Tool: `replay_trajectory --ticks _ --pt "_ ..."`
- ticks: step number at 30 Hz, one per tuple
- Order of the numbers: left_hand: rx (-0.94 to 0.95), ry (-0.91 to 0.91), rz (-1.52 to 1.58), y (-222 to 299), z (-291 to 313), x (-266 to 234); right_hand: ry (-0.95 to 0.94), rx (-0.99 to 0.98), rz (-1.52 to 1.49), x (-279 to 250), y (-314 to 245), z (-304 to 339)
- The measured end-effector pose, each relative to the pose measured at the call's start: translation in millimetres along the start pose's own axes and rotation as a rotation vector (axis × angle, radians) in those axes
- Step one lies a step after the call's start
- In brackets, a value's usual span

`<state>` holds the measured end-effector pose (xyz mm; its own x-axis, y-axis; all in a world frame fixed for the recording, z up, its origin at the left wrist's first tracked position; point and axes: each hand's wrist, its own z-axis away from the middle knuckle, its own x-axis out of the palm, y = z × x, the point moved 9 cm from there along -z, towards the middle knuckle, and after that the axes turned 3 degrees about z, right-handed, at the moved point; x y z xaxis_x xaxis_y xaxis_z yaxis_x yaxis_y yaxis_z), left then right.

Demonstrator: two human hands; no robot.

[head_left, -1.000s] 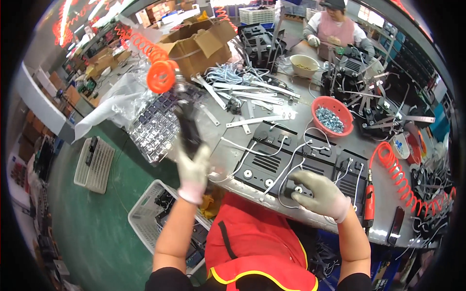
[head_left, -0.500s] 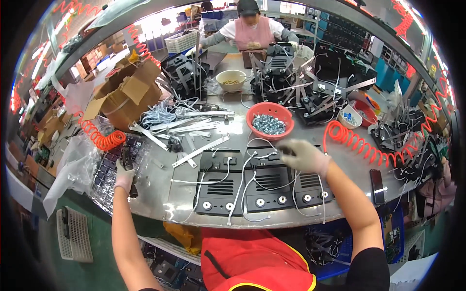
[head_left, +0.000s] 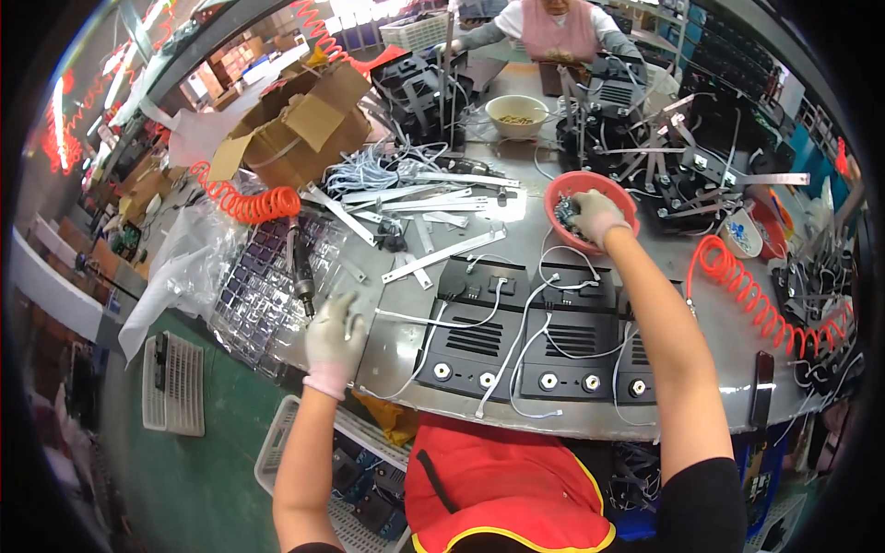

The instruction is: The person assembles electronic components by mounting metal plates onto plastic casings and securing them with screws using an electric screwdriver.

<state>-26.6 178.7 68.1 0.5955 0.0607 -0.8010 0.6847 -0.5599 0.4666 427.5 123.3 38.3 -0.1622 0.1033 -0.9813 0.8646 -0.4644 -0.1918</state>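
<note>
My left hand (head_left: 334, 343), in a pale work glove, is open with its fingers apart over the table's left front edge. Beside its fingertips lies a dark power screwdriver (head_left: 298, 263), hooked to an orange coiled hose (head_left: 256, 205). My gloved right hand (head_left: 601, 219) reaches into a red plastic bowl (head_left: 623, 192) of small shiny metal screws (head_left: 564, 210). Its fingers curl down among them, fingertips hidden. In front of me lie black slotted panels (head_left: 468, 343) in a row, with round metal fittings and white cables (head_left: 516, 355).
White metal strips (head_left: 444, 257) and grey cables lie mid-table, beside an open cardboard box (head_left: 293, 138). Black assemblies (head_left: 415, 92) stand behind. A cream bowl (head_left: 516, 117) holds brass-coloured pieces. A phone (head_left: 762, 389) and another orange coiled hose (head_left: 737, 286) are at right. Across sits a co-worker (head_left: 558, 32).
My left hand has let go of the power screwdriver and moved toward me. My right hand has gone from above the panels into the red bowl. The view has shifted left.
</note>
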Motion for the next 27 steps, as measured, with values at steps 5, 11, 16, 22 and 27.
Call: replay_trajectory --ticks 5,11,16,22,27 --pt "0.168 0.021 -0.006 10.1 -25.1 41.2 0.16 -0.082 -0.283 3.2 25.1 8.8" --pt "0.239 -0.058 -0.025 40.1 -100.7 92.3 0.318 -0.125 -0.562 -34.0 18.8 54.7" --pt "-0.203 -0.579 -0.64 35.3 -143.5 160.4 0.17 -0.157 -0.766 -55.5 0.0 137.7" --pt "-0.304 -0.684 -0.567 -21.0 -181.4 196.4 0.065 -0.023 -1.04 -44.2 29.6 189.3" --pt "-0.239 -0.877 -0.258 18.0 -176.7 175.3 0.131 0.074 -1.112 -46.2 60.0 223.2"
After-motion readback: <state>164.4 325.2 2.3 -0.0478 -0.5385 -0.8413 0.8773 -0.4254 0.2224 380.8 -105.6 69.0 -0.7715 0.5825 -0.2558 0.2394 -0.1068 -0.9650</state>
